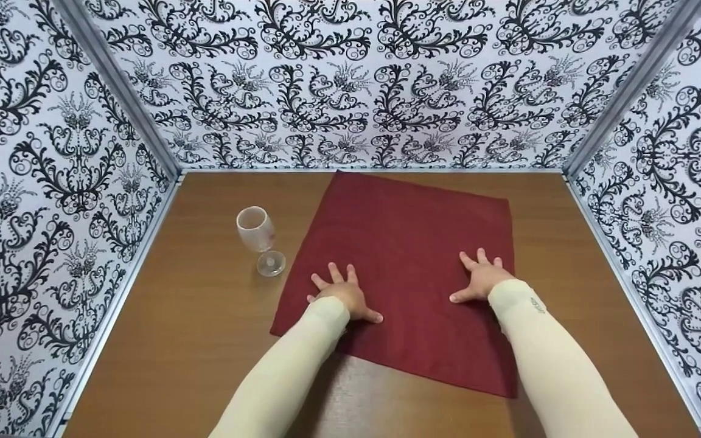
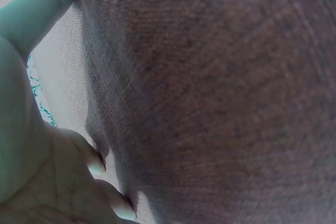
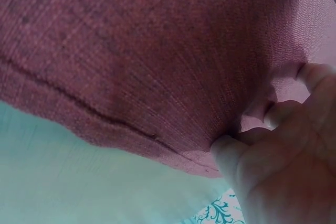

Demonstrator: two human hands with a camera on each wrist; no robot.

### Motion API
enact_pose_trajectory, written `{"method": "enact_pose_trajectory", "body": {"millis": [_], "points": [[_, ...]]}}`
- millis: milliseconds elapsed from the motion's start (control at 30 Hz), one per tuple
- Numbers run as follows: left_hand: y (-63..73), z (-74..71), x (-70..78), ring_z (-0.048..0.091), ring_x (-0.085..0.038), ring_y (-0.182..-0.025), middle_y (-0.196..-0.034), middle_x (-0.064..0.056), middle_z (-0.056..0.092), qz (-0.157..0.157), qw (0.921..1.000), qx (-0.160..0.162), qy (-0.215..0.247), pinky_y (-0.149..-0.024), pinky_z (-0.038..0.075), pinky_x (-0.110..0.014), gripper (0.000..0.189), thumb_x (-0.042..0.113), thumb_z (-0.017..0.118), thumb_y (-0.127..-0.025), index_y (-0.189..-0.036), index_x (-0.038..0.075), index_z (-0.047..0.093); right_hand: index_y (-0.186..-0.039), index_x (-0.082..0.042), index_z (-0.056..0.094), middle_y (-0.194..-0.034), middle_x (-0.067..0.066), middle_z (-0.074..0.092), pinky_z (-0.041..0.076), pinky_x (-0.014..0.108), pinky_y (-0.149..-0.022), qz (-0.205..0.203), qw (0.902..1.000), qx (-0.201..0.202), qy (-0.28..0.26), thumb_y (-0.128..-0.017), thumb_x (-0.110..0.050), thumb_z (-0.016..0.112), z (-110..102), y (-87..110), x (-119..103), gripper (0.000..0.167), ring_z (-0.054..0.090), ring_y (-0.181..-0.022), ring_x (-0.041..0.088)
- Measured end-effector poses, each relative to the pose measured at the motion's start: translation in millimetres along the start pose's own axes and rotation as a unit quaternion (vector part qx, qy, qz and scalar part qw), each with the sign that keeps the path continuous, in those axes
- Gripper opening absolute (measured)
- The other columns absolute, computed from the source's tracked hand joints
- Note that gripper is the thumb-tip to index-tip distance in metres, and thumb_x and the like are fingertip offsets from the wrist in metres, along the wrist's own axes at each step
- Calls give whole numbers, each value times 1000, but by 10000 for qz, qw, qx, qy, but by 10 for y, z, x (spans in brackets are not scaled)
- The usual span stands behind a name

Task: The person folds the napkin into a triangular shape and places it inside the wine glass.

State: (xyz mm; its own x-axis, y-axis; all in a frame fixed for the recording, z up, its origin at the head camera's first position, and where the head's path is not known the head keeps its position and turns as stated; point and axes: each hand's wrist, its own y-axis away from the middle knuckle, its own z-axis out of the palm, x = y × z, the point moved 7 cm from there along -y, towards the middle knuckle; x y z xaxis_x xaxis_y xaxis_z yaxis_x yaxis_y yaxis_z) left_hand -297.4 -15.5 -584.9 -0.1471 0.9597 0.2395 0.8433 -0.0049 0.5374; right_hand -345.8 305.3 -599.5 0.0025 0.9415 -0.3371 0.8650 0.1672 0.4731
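A dark red cloth napkin (image 1: 411, 243) lies spread out at a slant on the wooden table. On its left part, near the front edge, rests my left hand (image 1: 343, 297) with the fingers spread. My right hand (image 1: 483, 281) touches the cloth by its right edge, fingers apart and thumb pointing inward. In the left wrist view, fingertips (image 2: 119, 205) meet the fabric, which rises in a slight fold. The right wrist view has the fingertips (image 3: 223, 148) pressing into the cloth close to its stitched hem, with small creases around them.
A clear stemmed glass (image 1: 257, 234) stands on the table (image 1: 204, 328) left of the cloth, a short way beyond my left hand. Patterned black-and-white panels (image 1: 350, 91) with grey metal posts (image 1: 125, 91) enclose the table at the back and both sides.
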Motion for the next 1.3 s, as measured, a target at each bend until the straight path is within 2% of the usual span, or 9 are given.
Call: {"method": "enact_pose_trajectory", "body": {"millis": [267,500,867,1067,1300], "points": [[-82,24,-32,-7,-59,-158,-177,-16,-15,30,9999,-48,-87,-119,27,-76,141,75,86,-68,-171,26,2,-169,-7,14,-168,41,-6,25,82,-115,-22,9999,84,90,-78,-63,85,34,-1,4,128,-2,-146,76],[-153,22,-42,-6,-59,-158,-177,-17,-14,19,9997,-71,-239,-119,29,-76,144,77,86,-66,-171,27,1,-170,-9,9,-169,38,-10,27,80,-116,79,10000,-42,17,-79,-64,84,56,14,0,130,-6,-147,75],[-38,-104,29,-4,-58,-159,-178,-18,-9,149,9997,98,-152,-119,29,-75,141,71,89,-68,-171,25,5,-169,-4,12,-166,44,-6,26,81,-116,72,9999,114,60,-78,-65,84,44,40,1,130,-2,-143,79],[-15,-116,41,-2,-57,-160,-178,-17,-7,107,9997,129,-183,-120,30,-74,141,71,89,-67,-171,25,7,-168,-2,13,-165,46,-5,26,81,-115,104,9998,130,111,-79,-64,84,45,84,-25,130,2,-142,81],[-86,-108,12,-2,-58,-159,-178,-18,-7,168,9993,144,-304,-119,31,-74,141,73,88,-67,-171,25,6,-168,-1,13,-164,48,-4,26,82,-115,140,9997,131,160,-80,-64,83,72,97,-35,129,4,-141,82]]}}
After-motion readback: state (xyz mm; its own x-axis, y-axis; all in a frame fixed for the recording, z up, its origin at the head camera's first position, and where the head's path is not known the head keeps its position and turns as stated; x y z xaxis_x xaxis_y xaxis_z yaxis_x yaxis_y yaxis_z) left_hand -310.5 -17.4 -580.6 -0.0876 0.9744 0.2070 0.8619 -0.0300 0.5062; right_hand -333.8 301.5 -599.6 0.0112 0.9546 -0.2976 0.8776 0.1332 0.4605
